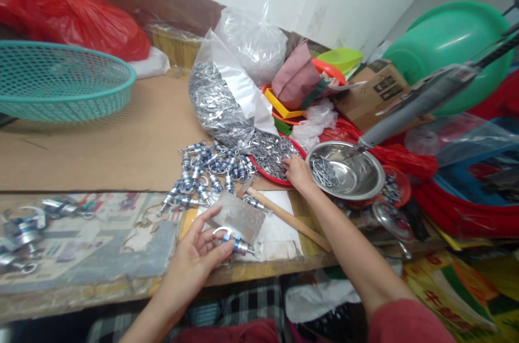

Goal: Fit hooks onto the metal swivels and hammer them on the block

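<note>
The worktop (117, 286) carries brown cardboard (162, 129) and a wooden-handled hammer (290, 219). Blue-and-silver pieces (214, 167) are heaped partly on this cardboard.

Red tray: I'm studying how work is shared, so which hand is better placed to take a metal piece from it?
Probably the right hand: it is at the metal pieces in the red tray, while the left hand holds a blue-and-silver fitting farther away.
</note>
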Action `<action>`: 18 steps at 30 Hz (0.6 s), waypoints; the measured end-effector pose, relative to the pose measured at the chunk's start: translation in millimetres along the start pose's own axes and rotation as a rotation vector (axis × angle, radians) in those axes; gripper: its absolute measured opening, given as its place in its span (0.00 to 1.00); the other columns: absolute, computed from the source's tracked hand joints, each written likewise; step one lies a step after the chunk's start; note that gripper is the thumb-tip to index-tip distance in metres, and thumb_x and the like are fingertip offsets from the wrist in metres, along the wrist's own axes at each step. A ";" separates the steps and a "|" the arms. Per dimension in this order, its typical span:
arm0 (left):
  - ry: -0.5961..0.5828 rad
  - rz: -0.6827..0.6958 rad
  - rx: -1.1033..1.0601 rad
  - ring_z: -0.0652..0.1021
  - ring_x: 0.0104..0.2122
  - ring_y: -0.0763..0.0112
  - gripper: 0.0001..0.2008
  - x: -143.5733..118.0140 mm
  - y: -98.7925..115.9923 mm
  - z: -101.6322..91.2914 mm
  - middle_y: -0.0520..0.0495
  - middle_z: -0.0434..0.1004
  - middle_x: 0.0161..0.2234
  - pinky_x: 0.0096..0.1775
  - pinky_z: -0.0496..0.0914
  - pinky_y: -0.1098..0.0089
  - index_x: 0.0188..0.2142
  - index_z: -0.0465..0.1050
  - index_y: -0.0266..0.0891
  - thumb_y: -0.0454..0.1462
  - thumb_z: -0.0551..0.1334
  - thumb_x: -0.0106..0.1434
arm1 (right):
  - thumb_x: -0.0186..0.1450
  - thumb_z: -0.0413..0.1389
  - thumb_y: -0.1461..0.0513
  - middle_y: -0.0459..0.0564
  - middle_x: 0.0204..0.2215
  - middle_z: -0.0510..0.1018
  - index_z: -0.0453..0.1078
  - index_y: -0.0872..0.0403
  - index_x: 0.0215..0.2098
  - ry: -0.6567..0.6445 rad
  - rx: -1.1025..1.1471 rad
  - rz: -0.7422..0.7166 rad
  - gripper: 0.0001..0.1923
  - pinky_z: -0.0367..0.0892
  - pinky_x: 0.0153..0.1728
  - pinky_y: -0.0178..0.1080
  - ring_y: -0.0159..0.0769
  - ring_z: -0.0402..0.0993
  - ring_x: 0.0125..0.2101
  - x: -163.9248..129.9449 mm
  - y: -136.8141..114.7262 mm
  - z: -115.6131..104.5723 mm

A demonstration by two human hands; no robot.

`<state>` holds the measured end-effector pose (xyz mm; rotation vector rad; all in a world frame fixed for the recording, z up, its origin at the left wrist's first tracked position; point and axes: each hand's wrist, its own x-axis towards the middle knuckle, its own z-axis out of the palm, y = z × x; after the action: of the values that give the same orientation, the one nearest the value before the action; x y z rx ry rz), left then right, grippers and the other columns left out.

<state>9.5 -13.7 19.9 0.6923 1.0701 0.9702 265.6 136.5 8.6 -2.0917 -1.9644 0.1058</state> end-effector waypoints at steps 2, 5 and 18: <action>0.016 0.028 -0.021 0.77 0.29 0.70 0.37 1.3 -3.6 -0.3 0.53 0.74 0.26 0.33 0.70 0.72 0.54 0.56 0.41 0.38 0.69 0.45 | 0.59 0.51 0.68 0.57 0.37 0.75 0.75 0.57 0.36 0.051 0.061 0.024 0.12 0.62 0.44 0.39 0.43 0.70 0.41 -0.6 9.8 -2.2; 0.044 0.056 -0.074 0.76 0.28 0.72 0.42 3.2 -7.7 -0.5 0.55 0.73 0.25 0.32 0.71 0.73 0.55 0.53 0.42 0.36 0.70 0.43 | 0.59 0.52 0.64 0.55 0.36 0.76 0.74 0.56 0.38 0.135 0.189 0.062 0.11 0.62 0.44 0.41 0.41 0.71 0.40 0.4 22.0 -4.8; 0.035 0.040 -0.074 0.77 0.25 0.71 0.44 10.1 -7.9 -7.0 0.55 0.73 0.24 0.29 0.71 0.72 0.56 0.52 0.42 0.35 0.71 0.41 | 0.54 0.57 0.67 0.45 0.27 0.75 0.68 0.55 0.34 -0.134 0.849 -0.264 0.08 0.69 0.29 0.33 0.29 0.72 0.27 -105.2 -83.7 -20.6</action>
<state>7.0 -7.8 6.8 0.6405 1.0493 1.0548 181.2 33.3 35.1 -1.2927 -1.7797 0.8707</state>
